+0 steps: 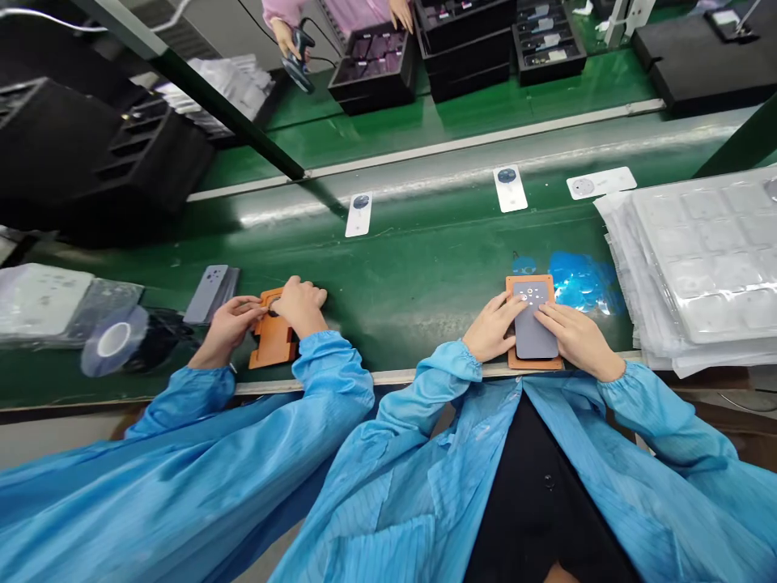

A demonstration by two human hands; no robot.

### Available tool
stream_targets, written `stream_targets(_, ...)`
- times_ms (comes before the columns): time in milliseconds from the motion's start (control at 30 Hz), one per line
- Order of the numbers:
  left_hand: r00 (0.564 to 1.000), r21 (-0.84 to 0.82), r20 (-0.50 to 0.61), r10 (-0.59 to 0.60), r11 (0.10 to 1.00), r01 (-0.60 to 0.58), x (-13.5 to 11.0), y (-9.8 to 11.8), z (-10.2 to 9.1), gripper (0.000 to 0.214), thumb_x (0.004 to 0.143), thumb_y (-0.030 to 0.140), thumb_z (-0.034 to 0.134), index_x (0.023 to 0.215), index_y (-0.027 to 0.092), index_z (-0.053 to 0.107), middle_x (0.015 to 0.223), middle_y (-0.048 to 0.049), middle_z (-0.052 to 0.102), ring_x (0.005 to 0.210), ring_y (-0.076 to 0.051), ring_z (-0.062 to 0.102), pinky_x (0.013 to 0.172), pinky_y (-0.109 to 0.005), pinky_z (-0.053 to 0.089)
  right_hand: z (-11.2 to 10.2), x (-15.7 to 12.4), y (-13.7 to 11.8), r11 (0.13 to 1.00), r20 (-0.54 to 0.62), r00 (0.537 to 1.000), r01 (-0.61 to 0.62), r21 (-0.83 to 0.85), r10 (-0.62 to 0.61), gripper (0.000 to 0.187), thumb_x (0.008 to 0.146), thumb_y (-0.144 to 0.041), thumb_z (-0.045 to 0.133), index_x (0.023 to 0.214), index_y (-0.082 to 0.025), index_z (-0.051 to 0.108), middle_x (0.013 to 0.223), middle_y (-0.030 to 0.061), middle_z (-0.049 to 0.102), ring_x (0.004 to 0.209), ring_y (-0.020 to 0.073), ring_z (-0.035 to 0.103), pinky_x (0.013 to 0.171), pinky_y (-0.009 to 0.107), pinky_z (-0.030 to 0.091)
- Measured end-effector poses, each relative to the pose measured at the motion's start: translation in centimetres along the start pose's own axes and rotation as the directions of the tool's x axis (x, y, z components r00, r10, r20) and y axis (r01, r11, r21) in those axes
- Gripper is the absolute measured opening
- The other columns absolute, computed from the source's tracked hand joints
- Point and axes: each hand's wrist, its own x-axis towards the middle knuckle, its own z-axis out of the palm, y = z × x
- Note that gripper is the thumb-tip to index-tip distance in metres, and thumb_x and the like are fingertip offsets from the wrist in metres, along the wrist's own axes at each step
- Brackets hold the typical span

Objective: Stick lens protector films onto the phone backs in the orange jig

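Observation:
A grey phone back cover (534, 334) lies in an orange jig (535, 362) at the near edge of the green belt. My left hand (493, 328) rests on the jig's left side, its thumb stretched onto the cover near the camera holes. My right hand (578, 338) lies on the right side, fingers flat across the cover's upper part. Neither hand grips anything.
Blue film scraps (583, 283) lie just behind the jig. Stacked clear plastic trays (704, 267) fill the right. White cards (358, 214) lie on the green belt (425, 259). A co-worker's hands (300, 306) work a second orange jig (273, 340) to my left, beside grey covers (212, 293) and a tape roll (115, 342).

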Motion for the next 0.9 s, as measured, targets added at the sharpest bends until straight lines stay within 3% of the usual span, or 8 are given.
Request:
stream_targets(100,0.941,-0.373,-0.267,-0.207,0.923,0.097,0.4,0.9,0.0,0.076,0.087,0.027,0.075,0.154,0.021,0.039,0.159,-0.0176,0.049,0.151,-0.031,0.046,0.124,-0.051,0.042,-0.8,0.0,-0.9,0.87,-0.217,0.95,-0.093,0.485,0.222,0.034,0.098,-0.015,0.053,0.122,-0.026,0.075,0.129,0.0054,0.074,0.123,0.0264,0.069,0.11,0.049,0.056)
stream_targets(200,0.862,-0.643,-0.388,-0.326,0.766,0.0,1.5,3.8,-0.1,0.053,0.09,0.036,0.076,0.137,0.019,0.056,0.13,-0.0143,0.072,0.12,-0.024,0.071,0.102,-0.036,0.059,-1.4,0.8,-1.5,0.372,-0.213,0.776,-0.03,0.928,0.593,0.022,0.091,-0.018,0.066,0.106,-0.031,0.076,0.108,-0.0018,0.078,0.103,0.021,0.075,0.098,0.043,0.063)
stream_targets(267,0.819,-0.636,-0.489,-0.302,0.766,-0.097,2.6,6.2,-0.5,0.027,0.093,0.036,0.074,0.112,0.017,0.069,0.105,-0.0081,0.078,0.097,-0.018,0.076,0.09,-0.03,0.061,-1.7,1.6,-1.6,-0.005,-0.045,0.708,0.069,0.998,0.705,0.016,0.086,-0.019,0.069,0.097,-0.029,0.074,0.097,-0.0029,0.077,0.095,0.0177,0.074,0.091,0.037,0.064)
stream_targets(333,0.765,-0.53,-0.604,-0.223,0.83,-0.176,3.6,8.0,-1.1,0.016,0.095,0.033,0.072,0.096,0.018,0.072,0.094,-0.0052,0.078,0.089,-0.015,0.075,0.087,-0.028,0.06,-2.0,2.4,-1.6,-0.295,0.129,0.711,0.115,0.948,0.691,0.012,0.081,-0.018,0.069,0.09,-0.026,0.07,0.09,-0.002,0.074,0.091,0.0145,0.072,0.088,0.03,0.065)
stream_targets(433,0.7,-0.391,-0.707,-0.095,0.878,-0.275,4.6,9.4,-1.7,0.009,0.096,0.027,0.071,0.095,0.019,0.073,0.094,-0.0048,0.078,0.09,-0.015,0.075,0.086,-0.028,0.061,-2.3,3.3,-1.9,-0.541,0.267,0.726,0.17,0.823,0.634,0.016,0.074,-0.015,0.07,0.085,-0.022,0.062,0.083,-0.0023,0.068,0.086,0.0111,0.07,0.082,0.022,0.064)
stream_targets(567,0.638,-0.334,-0.77,-0.014,0.861,-0.383,5.2,9.4,-1.8,0.005,0.095,0.019,0.071,0.099,0.019,0.072,0.095,-0.0043,0.079,0.092,-0.016,0.077,0.088,-0.03,0.063,-2.7,4.0,-2.5,-0.627,0.314,0.737,0.188,0.756,0.599,0.025,0.069,-0.012,0.069,0.087,-0.024,0.055,0.081,-0.0029,0.065,0.079,0.0116,0.068,0.068,0.022,0.064)
stream_targets(733,0.584,-0.262,-0.81,0.051,0.86,-0.439,5.5,9.4,-1.9,0.002,0.095,0.018,0.071,0.096,0.02,0.072,0.094,-0.0041,0.079,0.094,-0.017,0.077,0.089,-0.032,0.063,-3.0,4.6,-2.7,-0.603,0.274,0.758,0.189,0.775,0.591,0.029,0.066,-0.011,0.071,0.085,-0.025,0.054,0.08,-0.0042,0.065,0.08,0.0121,0.068,0.072,0.023,0.065)
stream_targets(900,0.616,-0.553,-0.731,-0.294,0.785,-0.281,6.1,6.2,-3.6,0.018,0.092,0.034,0.077,0.087,0.019,0.069,0.082,-0.0005,0.073,0.074,-0.012,0.07,0.071,-0.024,0.058,-2.8,6.5,-1.7,-0.346,0.218,0.773,0.002,0.938,0.596,0.011,0.077,-0.022,0.074,0.083,-0.025,0.065,0.085,-0.0019,0.073,0.089,0.0168,0.073,0.08,0.032,0.065)
